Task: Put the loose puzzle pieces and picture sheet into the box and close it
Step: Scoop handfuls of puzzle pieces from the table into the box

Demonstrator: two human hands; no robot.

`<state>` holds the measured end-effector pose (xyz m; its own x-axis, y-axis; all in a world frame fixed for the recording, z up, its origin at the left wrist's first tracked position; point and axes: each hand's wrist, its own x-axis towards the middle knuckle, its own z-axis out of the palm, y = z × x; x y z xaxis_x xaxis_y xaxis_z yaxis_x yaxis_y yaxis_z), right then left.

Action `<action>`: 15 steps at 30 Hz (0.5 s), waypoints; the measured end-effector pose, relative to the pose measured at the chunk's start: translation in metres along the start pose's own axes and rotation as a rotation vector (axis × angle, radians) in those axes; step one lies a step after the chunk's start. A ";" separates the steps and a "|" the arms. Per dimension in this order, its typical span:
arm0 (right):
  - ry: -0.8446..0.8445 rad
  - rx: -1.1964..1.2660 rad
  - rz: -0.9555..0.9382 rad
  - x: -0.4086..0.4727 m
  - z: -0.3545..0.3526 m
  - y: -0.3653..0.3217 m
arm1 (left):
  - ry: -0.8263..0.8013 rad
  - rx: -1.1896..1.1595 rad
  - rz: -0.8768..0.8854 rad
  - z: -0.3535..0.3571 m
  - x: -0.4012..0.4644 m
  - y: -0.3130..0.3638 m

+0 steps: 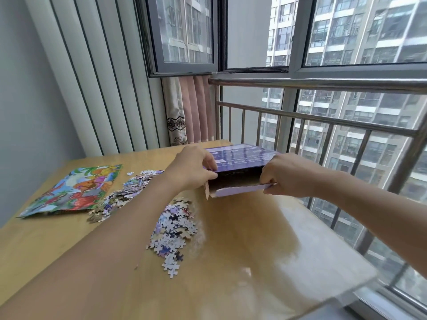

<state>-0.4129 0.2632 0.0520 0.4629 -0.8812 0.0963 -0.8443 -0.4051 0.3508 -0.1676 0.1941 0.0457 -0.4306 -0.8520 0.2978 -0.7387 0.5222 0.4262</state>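
Observation:
A purple puzzle box [240,157] lies at the far side of the wooden table [254,239], its near end open with a flap hanging out. My left hand [194,167] pinches the box's left corner at the opening. My right hand [286,175] grips the right end of the flap. Loose puzzle pieces [174,229] lie in a heap in front of the box, and a second heap [124,192] spreads to the left. The colourful picture sheet [74,190] lies flat at the table's left side.
A metal railing [323,121] and windows stand right behind the box and along the table's right edge. A curtain [187,112] hangs at the back corner. The wall is on the left.

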 end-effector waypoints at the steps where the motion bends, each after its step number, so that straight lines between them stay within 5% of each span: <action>1: -0.028 0.016 0.008 0.000 0.003 0.000 | 0.001 0.006 0.007 0.005 -0.001 -0.002; 7: -0.203 0.193 -0.001 0.005 0.013 -0.004 | -0.021 0.054 0.050 0.029 -0.009 -0.009; 12: -0.433 0.569 0.041 0.012 0.022 -0.020 | -0.101 0.034 0.037 0.052 -0.025 -0.016; 15: -0.301 0.727 0.054 0.026 0.013 -0.037 | -0.130 -0.004 0.006 0.054 -0.035 -0.025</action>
<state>-0.3728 0.2521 0.0290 0.4107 -0.8903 -0.1967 -0.8765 -0.3261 -0.3542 -0.1616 0.2091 -0.0213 -0.4987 -0.8463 0.1873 -0.7340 0.5273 0.4281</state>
